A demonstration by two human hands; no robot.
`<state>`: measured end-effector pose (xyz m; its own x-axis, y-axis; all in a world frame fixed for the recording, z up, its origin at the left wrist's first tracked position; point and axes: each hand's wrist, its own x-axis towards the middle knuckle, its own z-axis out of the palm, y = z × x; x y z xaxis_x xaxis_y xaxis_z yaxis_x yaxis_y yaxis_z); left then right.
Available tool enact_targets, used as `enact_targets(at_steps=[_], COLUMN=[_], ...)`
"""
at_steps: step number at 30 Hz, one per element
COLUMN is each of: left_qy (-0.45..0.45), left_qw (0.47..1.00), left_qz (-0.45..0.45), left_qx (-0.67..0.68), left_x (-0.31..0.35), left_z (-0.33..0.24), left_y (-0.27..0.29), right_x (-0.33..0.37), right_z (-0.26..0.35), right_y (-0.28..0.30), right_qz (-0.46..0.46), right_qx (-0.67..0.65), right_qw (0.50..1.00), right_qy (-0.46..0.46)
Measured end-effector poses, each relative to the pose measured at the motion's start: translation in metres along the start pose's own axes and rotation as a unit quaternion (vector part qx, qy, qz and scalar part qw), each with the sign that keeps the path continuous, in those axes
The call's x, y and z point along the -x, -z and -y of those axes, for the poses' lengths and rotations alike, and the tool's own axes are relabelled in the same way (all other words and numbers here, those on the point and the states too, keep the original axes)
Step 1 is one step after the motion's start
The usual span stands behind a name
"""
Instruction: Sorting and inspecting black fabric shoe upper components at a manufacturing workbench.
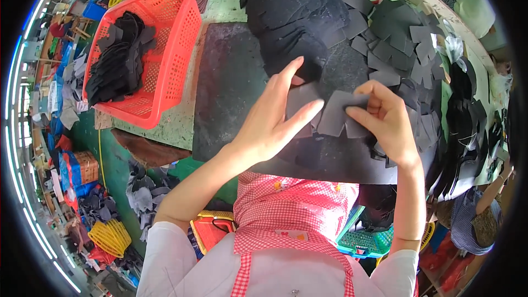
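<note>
Between thumb and fingers, my right hand [385,118] pinches the right edge of a thin grey notched piece of sheet material [336,115]. Just to the left, my left hand [275,118] has its thumb and forefinger stretched apart. A second grey piece [301,102] lies partly beneath that hand, against the dark work board [231,77]. Beyond my left fingertips rises a large heap of black cut pieces [297,11]. Many loose grey notched pieces [399,38] spread over the board's right side. My left hand's lower fingers are partly hidden.
A red plastic basket [176,49] holding dark pieces stands at the table's left. Black strips [462,115] hang near the right edge. Below are a teal basket [368,242] and a yellow basket [110,237] on the left. Another person [476,214] is at the far right.
</note>
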<state>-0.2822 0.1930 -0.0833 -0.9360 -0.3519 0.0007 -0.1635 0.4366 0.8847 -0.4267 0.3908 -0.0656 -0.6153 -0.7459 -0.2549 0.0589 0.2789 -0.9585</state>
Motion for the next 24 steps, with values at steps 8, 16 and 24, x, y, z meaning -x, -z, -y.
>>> enact_targets(at_steps=[8,16,24], left_qy=[0.058,0.184,0.124], left_qw=[0.981,0.928,0.965], left_qz=[0.066,0.31,0.228], left_qx=[0.171,0.092,0.031], left_x=[-0.002,0.0,0.019], left_z=[0.017,0.002,0.033], left_y=[0.006,0.027,0.023], right_x=[0.011,0.034,0.05], right_z=[-0.017,-0.007,-0.034], right_y=[0.015,-0.044,-0.071], right_qz=[-0.097,0.044,-0.052], right_qx=[-0.146,0.096,0.177], right_qw=[0.981,0.993,0.982], right_qy=[0.085,-0.046,-0.028])
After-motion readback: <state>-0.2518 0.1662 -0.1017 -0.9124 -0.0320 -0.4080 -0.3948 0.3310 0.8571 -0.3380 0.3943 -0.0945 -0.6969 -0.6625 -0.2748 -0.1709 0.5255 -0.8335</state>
